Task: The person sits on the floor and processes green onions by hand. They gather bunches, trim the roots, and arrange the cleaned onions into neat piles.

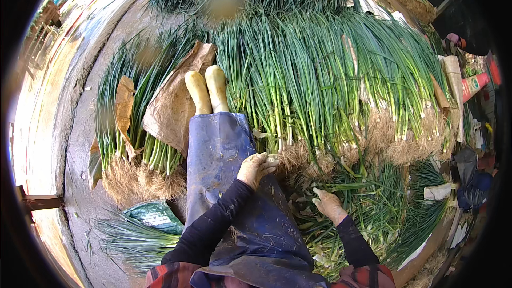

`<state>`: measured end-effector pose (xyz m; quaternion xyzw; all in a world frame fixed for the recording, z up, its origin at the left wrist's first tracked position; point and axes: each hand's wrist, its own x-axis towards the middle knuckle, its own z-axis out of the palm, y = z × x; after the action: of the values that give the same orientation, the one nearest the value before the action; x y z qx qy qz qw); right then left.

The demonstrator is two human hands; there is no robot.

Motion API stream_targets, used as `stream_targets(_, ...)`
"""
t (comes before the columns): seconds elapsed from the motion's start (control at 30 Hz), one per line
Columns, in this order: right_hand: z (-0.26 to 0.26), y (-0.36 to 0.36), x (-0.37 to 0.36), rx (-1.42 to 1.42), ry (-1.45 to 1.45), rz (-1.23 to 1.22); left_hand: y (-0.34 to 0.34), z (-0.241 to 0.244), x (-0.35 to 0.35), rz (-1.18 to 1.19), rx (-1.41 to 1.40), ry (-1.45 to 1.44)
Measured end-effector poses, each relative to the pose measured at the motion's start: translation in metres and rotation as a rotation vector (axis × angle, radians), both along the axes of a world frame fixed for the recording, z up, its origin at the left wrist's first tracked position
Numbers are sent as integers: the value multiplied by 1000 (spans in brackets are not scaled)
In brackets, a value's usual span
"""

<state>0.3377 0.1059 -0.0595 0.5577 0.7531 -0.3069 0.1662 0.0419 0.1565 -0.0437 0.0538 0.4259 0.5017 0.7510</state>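
Observation:
My left hand (256,169) is over the blue waterproof apron (220,144), its fingers bent together beside the roots (295,155) of the green onions. Whether something thin is pinched between those fingers I cannot tell. Lower on the right, my right hand (329,205) has thumb and fingers apart, close to loose green leaves (348,187), with nothing visible in it. A long row of green onions (304,84) lies ahead, leaves pointing away and brown roots towards me.
Bundled onions (162,154) with brown paper (176,100) lie left of my pale boots (217,88). Stripped leaves (372,208) cover the ground at right. A green-printed sheet (154,216) lies lower left. More onions (272,0) under paper pieces lie at the back; a red cone (474,87) is far right.

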Motion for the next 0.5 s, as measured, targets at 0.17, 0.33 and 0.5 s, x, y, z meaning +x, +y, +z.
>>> stream_targets(0.17, -55, 81, -127, 293, -7, -166, -15, 26, 7, -4, -2, -101)
stream_targets(0.33, -33, 92, -153, -108, 1260, -766, 4, 31, -8, 201, -31, 308)
stream_targets(0.5, 36, 65, -138, -404, 1005, -376, -10, -27, 12, -30, -37, -240)
